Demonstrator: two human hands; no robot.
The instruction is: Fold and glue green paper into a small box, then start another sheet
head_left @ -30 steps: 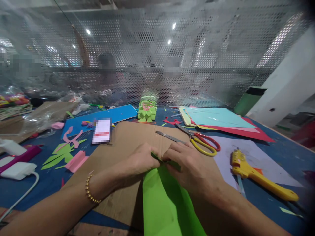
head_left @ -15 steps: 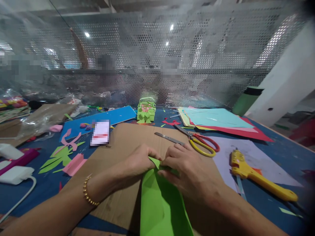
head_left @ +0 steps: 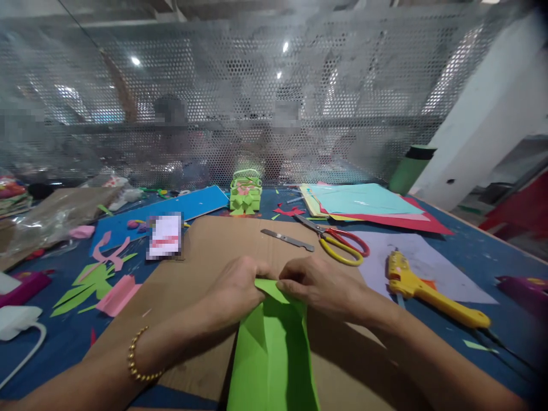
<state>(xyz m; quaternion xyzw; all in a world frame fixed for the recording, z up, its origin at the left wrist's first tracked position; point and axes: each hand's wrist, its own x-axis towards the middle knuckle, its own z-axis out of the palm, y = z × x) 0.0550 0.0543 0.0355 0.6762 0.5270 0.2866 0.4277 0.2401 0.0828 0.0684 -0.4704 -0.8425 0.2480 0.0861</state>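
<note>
A bright green sheet of paper, folded up at its sides, stretches from my hands toward the bottom of the view. My left hand is closed on its far left corner. On the far right edge my right hand pinches the paper between thumb and fingers. A small flap stands bent over between the two hands. Beneath them lies a brown cardboard sheet. Just beyond my hands rest a craft blade and scissors with red and yellow handles.
A yellow glue gun lies on lilac paper at right. Coloured sheets are stacked behind, near a green bottle. A small green paper basket stands at the back. Green and pink scraps and white plugs are at left.
My right hand has shifted its grip, and its fingers are more curled. The flap between my hands shows wider. The whole scene has slid slightly left as the head turned.
</note>
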